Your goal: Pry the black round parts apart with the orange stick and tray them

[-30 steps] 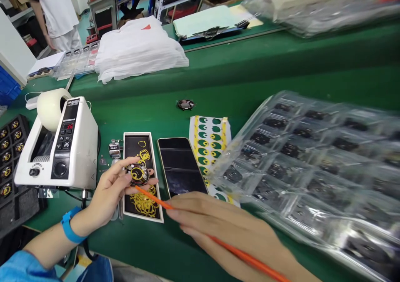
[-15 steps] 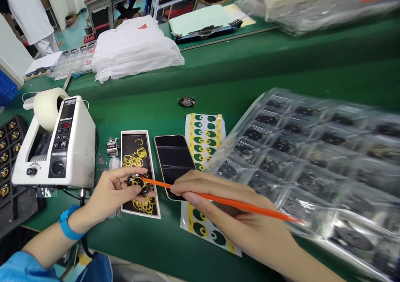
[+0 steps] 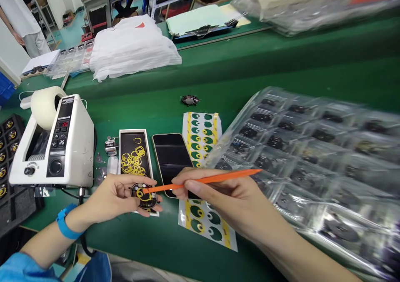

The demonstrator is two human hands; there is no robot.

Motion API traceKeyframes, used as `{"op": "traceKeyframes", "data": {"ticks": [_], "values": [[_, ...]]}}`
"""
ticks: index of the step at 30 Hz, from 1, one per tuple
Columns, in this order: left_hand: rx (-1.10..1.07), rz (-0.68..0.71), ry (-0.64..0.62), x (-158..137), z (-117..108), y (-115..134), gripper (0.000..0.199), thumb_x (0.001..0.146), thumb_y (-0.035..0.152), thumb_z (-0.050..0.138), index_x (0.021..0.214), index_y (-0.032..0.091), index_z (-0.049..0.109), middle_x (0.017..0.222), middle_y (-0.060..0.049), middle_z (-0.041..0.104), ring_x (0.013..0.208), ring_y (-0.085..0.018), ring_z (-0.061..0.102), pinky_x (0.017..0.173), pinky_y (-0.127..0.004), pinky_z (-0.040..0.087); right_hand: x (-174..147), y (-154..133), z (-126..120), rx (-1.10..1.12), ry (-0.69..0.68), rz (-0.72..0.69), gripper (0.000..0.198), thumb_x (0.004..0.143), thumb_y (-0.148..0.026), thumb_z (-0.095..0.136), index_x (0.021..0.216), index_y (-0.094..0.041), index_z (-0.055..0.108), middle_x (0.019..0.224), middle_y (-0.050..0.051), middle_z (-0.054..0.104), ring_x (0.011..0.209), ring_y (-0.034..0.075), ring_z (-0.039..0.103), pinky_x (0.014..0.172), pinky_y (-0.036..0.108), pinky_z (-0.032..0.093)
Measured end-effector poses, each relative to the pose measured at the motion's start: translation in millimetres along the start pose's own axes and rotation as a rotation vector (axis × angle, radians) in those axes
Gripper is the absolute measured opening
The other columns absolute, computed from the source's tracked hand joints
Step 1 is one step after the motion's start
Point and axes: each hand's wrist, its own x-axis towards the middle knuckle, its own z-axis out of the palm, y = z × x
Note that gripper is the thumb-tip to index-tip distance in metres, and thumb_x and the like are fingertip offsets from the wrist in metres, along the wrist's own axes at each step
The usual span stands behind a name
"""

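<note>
My left hand (image 3: 120, 194), with a blue band at the wrist, holds a round black part (image 3: 150, 200) by its edge. A yellow ring-shaped piece (image 3: 139, 193) lies on the part's face. Between the thumb and fingers of my right hand (image 3: 218, 190) is a thin orange stick (image 3: 212, 178), its left tip touching the yellow piece. Behind and below the left hand is a white-rimmed box (image 3: 149, 148) with many loose yellow rings (image 3: 133, 161). A phone (image 3: 168, 153) lies just beyond my right fingers, on top of a sticker sheet (image 3: 231, 236) printed in yellow and green.
A white tape dispenser (image 3: 79, 140) and a tally counter (image 3: 111, 145) stand on the left. Clear plastic trays of dark parts (image 3: 300, 148) cover the right side. Another black part (image 3: 189, 100) lies farther back. White sheets (image 3: 134, 48) are stacked behind; a person (image 3: 18, 15) stands beyond.
The round part in my left hand has moved slightly right and down, toward me. The orange stick has swung, its free right end now higher and its tip still on the part.
</note>
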Motion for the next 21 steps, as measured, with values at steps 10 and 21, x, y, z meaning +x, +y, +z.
{"op": "traceKeyframes", "data": {"ticks": [10,21], "values": [[-0.004,-0.033,-0.022,0.2,-1.3,-6.0,0.048,0.069,0.006,0.062,0.115,0.018,0.067,0.089,-0.005,0.077,0.088,-0.022,0.074,0.069,-0.024,0.061,2.9,5.4,3.4,0.224,0.085,0.197,0.028,0.071,-0.051,0.08,0.076,-0.023,0.078,0.064,0.005,0.072,0.057,0.014,0.066,0.055,0.023,0.057],[-0.036,0.077,0.175,8.2,3.5,-9.6,0.018,0.065,0.011,0.071,0.079,0.014,0.06,0.07,0.002,0.065,0.059,-0.013,0.07,0.045,-0.014,0.052,2.1,-0.6,4.5,0.265,0.182,-0.041,0.021,0.081,-0.049,0.072,0.08,-0.029,0.079,0.076,0.003,0.069,0.066,0.014,0.063,0.064,0.024,0.056]]}}
